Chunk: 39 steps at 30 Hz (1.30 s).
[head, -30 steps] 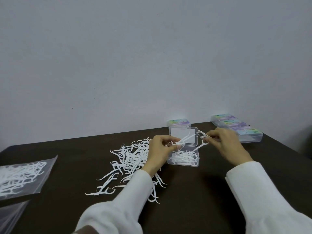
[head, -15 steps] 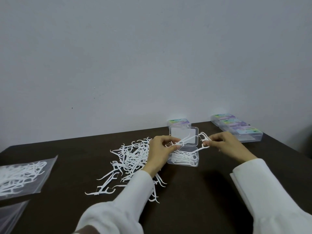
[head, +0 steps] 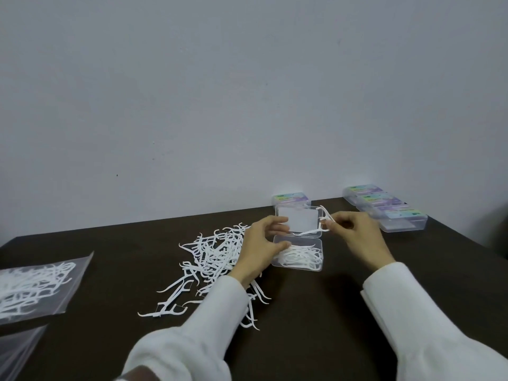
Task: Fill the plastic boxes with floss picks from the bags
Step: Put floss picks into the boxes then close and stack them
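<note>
Filling step under way, by my read. Right hand (head: 357,232) pinches one floss pick (head: 325,217) over the open clear box (head: 298,266); left hand (head: 261,243), fingers loosely curled, steadies that box's left edge. Loose picks (head: 214,251) lie left of the box. Next: lower pick flat inside.

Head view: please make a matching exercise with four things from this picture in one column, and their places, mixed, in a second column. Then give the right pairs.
Things
1. open plastic box
2. loose floss picks
3. bag of floss picks
4. row of closed boxes

Places
A. far right of the table, near the wall
B. left edge of the table
C. between the two hands
D. heaped on the table under the left hand

Pairs: 1-C, 2-D, 3-B, 4-A
</note>
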Available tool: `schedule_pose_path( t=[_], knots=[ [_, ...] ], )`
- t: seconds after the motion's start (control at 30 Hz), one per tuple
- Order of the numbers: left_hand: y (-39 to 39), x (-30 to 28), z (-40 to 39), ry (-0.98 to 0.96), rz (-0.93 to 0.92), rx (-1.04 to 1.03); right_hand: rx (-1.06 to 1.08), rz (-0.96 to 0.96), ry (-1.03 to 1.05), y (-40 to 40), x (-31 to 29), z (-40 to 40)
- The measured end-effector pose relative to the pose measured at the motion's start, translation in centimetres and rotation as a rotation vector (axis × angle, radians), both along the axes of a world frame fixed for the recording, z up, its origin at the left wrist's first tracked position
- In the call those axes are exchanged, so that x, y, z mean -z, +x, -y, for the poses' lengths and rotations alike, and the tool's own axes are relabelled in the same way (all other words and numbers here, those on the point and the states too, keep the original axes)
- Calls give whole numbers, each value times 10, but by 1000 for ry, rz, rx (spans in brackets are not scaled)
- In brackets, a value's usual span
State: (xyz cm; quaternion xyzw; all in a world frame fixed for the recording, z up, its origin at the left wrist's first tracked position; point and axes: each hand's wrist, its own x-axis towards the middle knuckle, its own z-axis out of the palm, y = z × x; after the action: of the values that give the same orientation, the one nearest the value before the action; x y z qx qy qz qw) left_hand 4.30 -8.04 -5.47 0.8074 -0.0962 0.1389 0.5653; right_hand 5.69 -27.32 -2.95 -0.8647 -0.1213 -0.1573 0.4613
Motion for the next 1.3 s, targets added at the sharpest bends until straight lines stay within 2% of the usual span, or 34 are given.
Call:
schedule_pose_path(
  t=[0.2,0.33,0.47,0.63,0.77,0.97,1.13,1.3],
  knots=[
    [6,1,-5,-66,10,-149,-46,-7,-30,0,9,-16],
    [7,4,-9,-34,-51,-111,-155,-16,-211,1,16,-23],
    [6,5,-9,-23,-92,-54,-170,9,-174,0,15,-20],
    [5,6,-10,84,-69,-52,-97,77,-281,-3,12,-16],
    [3,5,-9,150,-54,-56,-126,-74,-348,-3,4,-5],
    [0,4,-10,257,-19,-21,-256,-173,-334,-6,0,-6],
    [1,-1,-11,425,-15,51,-262,-148,-264,-6,-1,-7],
    [1,0,-11,439,-6,52,-202,-144,-263,-4,0,-6]
  ],
)
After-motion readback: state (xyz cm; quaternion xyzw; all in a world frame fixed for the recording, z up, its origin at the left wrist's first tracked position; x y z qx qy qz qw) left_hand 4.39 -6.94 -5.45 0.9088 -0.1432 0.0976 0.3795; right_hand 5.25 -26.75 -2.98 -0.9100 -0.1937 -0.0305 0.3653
